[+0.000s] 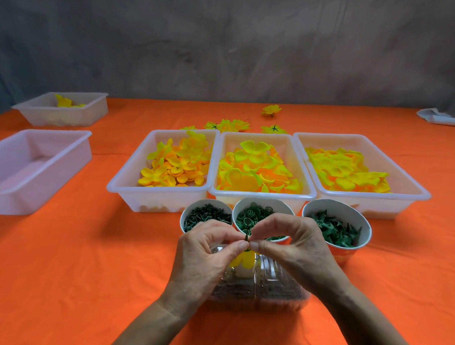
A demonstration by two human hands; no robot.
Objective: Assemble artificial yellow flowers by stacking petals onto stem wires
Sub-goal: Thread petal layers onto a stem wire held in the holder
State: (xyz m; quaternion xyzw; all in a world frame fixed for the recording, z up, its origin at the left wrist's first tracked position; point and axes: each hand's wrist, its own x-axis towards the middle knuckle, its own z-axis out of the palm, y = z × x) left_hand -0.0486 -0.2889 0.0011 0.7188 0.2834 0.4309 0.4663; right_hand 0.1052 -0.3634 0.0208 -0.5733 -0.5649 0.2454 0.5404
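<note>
While our left hand (212, 246) and right hand (283, 242) pinched a green stem wire (246, 238) above the table (86, 270), a yellow petal (243, 259) hung threaded below; next, we judged, came another petal from the trays (263, 193).

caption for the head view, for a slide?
Both hands pinch a green stem carrying a yellow petal, before three petal trays.

Even, bright light falls from above, casting soft shadows on the orange tablecloth (60, 269) just left of the left hand (204, 257) and beneath both hands. Colours are saturated. Detail is slightly soft overall, and wide-angle distortion bends the edges well beyond the hands.
</note>
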